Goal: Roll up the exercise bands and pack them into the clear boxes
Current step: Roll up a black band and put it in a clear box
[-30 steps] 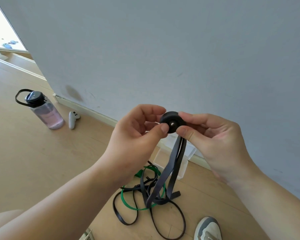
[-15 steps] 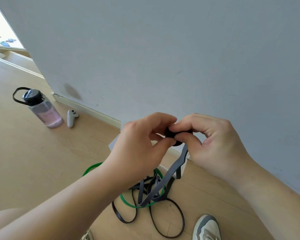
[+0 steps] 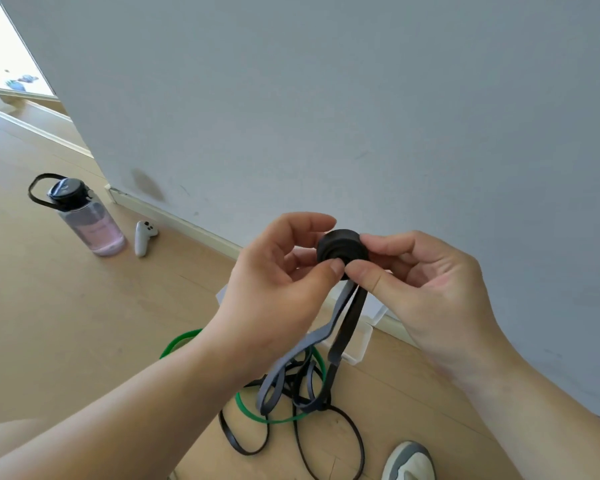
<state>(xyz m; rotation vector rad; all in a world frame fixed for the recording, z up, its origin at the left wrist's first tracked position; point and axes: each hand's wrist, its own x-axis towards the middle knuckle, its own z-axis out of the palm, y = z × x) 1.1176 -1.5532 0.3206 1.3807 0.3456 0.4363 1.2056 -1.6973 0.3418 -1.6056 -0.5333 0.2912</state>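
A black exercise band is partly wound into a tight roll (image 3: 340, 247), held up in front of the wall. My left hand (image 3: 284, 282) pinches the roll from the left with thumb and fingers. My right hand (image 3: 426, 282) pinches it from the right. The band's loose tail (image 3: 347, 327) hangs down from the roll to a tangle of black loops (image 3: 302, 393) on the floor. A green band (image 3: 250, 408) lies on the floor under the tangle. Clear boxes (image 3: 359, 344) stand by the wall's skirting board, mostly hidden behind my hands.
A water bottle (image 3: 90, 226) with pink liquid and a black cap stands on the wooden floor at the left. A white controller (image 3: 142, 237) lies beside it. A shoe (image 3: 409, 460) shows at the bottom edge. The grey wall fills the upper view.
Both hands turned the roll, closing over it half a second ago; now it shows again, thicker. The hanging tail has risen and more of the green band is exposed.
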